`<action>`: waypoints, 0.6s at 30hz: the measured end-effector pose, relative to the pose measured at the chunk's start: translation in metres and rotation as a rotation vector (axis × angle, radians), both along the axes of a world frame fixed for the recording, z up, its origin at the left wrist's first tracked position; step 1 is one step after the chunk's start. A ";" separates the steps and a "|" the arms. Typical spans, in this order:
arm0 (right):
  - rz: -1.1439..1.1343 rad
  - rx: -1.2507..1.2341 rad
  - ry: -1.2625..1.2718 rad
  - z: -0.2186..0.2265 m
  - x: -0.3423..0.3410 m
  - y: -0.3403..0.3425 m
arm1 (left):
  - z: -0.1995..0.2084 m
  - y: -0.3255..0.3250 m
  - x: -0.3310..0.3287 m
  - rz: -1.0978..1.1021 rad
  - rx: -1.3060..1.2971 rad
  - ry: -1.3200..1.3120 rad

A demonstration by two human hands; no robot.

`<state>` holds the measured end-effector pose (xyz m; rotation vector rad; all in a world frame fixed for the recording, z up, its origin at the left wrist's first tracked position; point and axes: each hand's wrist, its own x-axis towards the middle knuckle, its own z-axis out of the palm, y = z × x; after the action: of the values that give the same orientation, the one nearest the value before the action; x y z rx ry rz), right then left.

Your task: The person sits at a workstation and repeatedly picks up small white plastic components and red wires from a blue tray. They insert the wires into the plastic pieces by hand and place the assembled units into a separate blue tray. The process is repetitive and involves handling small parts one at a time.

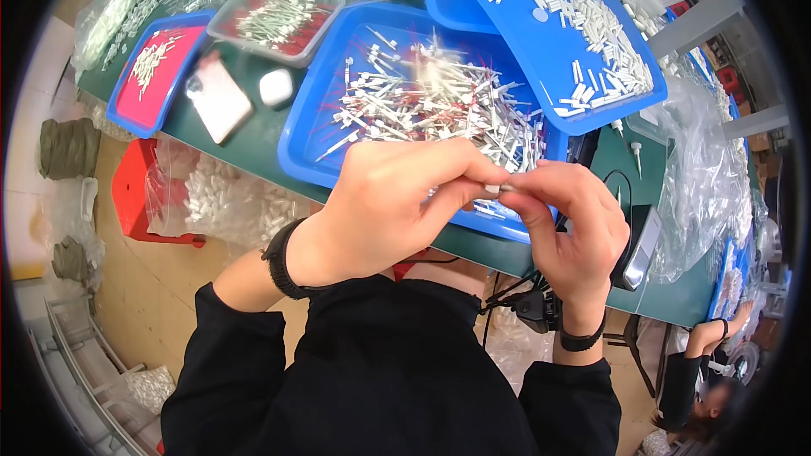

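My left hand [389, 207] and my right hand [579, 224] meet fingertip to fingertip over the near edge of a large blue tray [297, 139]. Both are closed in a pinch around a small white piece [492, 189], most of it hidden by the fingers. Beneath and beyond them, the tray holds a heap of thin white stick-like parts [397, 101], some with fine red strands. At the right, a second blue tray [528, 51] with short white tubes [604, 42] overlaps the first tray's rim.
A clear tub [221, 27] and a small blue-edged tray [127, 114] hold thin pale parts. A phone [218, 100] and a white case [275, 87] lie between. Plastic bags [701, 177] cover the green table's right. Another person's arm [705, 338] shows at lower right.
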<state>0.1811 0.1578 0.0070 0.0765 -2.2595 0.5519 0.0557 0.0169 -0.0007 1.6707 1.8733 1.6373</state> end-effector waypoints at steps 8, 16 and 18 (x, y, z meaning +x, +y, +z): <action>0.148 0.189 0.072 -0.005 -0.017 0.000 | 0.006 -0.009 -0.008 -0.071 -0.055 -0.548; 0.126 0.444 0.067 0.006 -0.044 -0.009 | 0.010 -0.023 -0.033 -0.086 -0.105 -0.660; 0.122 0.494 0.026 0.009 -0.045 -0.012 | 0.012 -0.027 -0.038 -0.115 -0.165 -0.663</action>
<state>0.1365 0.1457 0.0164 0.4678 -2.3280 0.0416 0.0177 -0.0104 0.0111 0.9736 1.4935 1.6570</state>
